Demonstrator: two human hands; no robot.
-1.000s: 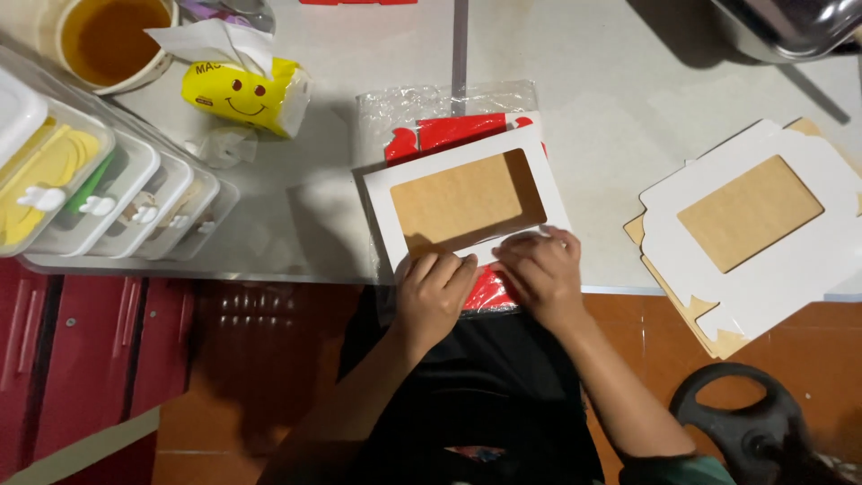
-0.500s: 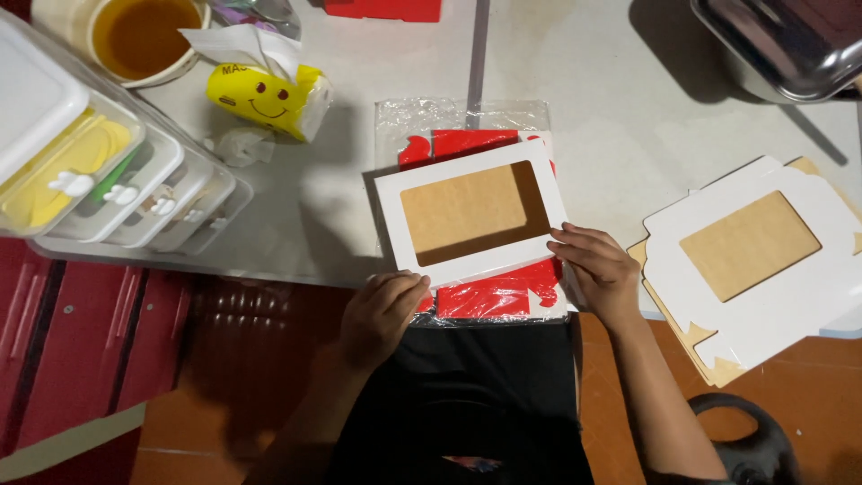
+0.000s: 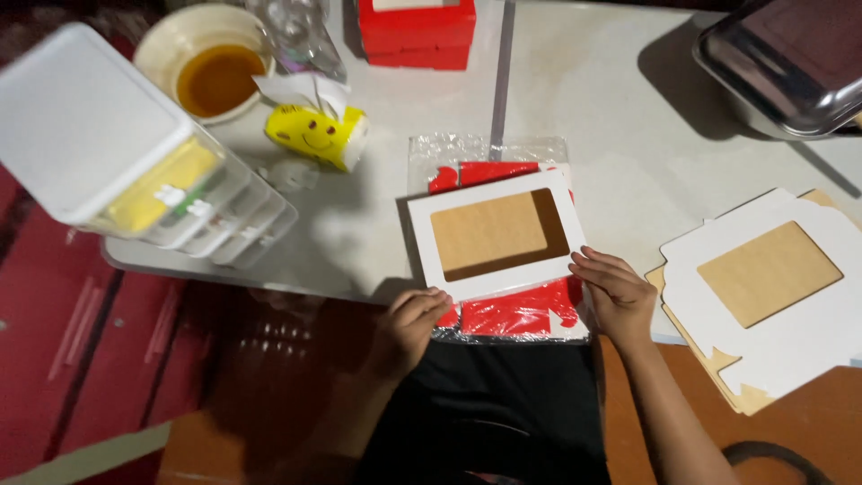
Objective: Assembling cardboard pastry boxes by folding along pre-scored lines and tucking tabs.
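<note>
left hand: at the near left corner of the white window-frame card, fingers curled, tips touching its near edge; i cannot tell whether it pinches the card or only steadies it.
right hand: fingers spread and laid against the near right corner of the card, pressing rather than clasping, seemingly to keep it square.
window-frame card: lies flat, slightly tilted, on the plastic-wrapped stack of red cards, brown board showing through its cut-out.
stack of red cards: near edge of the white table, in front of the person.
flat white box blanks: piled to the right, well apart from the hands.
yellow tissue pack: far left, near a bowl of amber liquid.
clear drawer organiser: left edge.
metal tray: far right corner.
red boxes: far centre.
</note>
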